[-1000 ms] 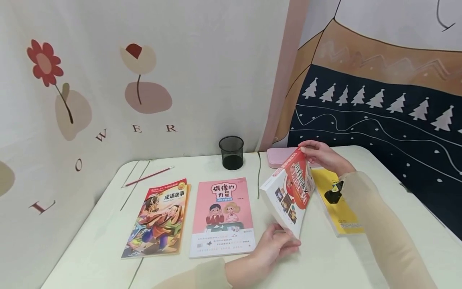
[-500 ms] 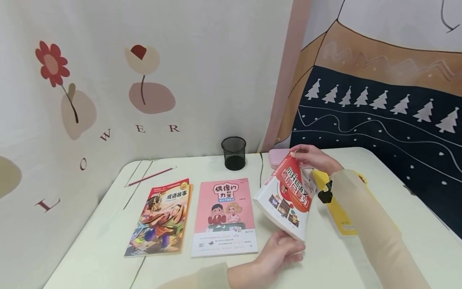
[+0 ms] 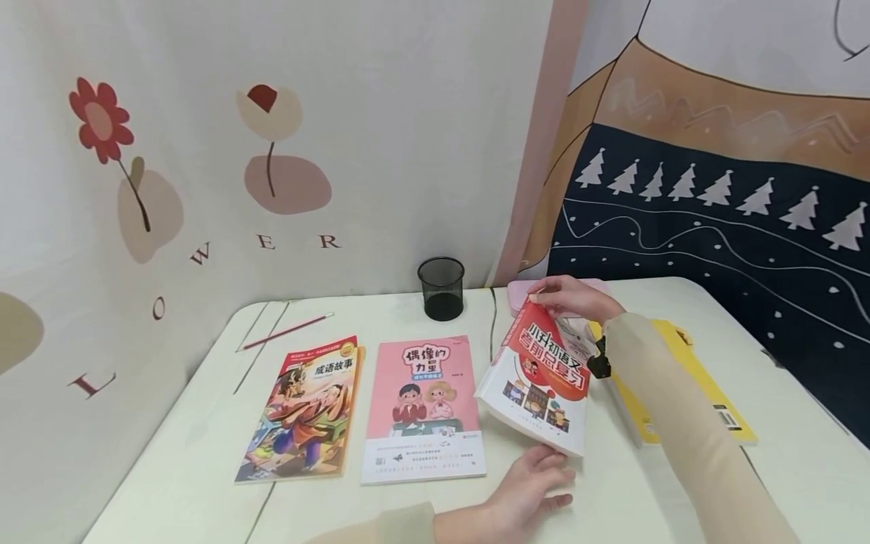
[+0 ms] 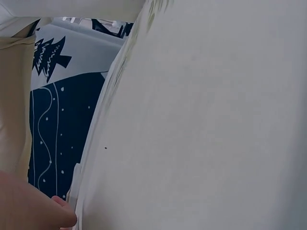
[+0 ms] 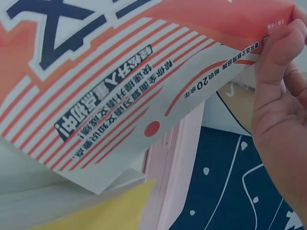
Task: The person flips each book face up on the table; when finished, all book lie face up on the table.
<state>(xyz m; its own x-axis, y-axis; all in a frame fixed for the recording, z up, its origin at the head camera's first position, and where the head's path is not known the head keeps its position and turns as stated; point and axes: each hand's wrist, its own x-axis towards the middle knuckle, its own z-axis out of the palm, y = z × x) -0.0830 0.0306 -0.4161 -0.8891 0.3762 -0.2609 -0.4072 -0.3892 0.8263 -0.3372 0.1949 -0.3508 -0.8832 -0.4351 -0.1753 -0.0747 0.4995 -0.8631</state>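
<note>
A thick red-and-white book [image 3: 540,374] leans at a slant right of centre, its cover toward me. My right hand [image 3: 574,297] pinches its top edge; the right wrist view shows thumb and fingers on the corner of the cover [image 5: 144,91]. Just below the book's lower edge lies my left hand [image 3: 526,491], fingers loosely extended and its upper fingers at or close to the book. Whether they touch it cannot be told. In the left wrist view only part of the left hand [image 4: 36,206] appears at the lower left.
A pink book [image 3: 424,408] and an orange-edged storybook [image 3: 306,415] lie to the left. The yellow book [image 3: 707,378] is partly under the right sleeve. Behind are a black mesh pen cup [image 3: 441,291], a pink case [image 3: 518,295] and a red pencil [image 3: 285,332].
The right hand has drawn the book's top leftward and turned its cover more toward me. My left hand's fingers have loosened from the lower edge. More of the yellow book shows.
</note>
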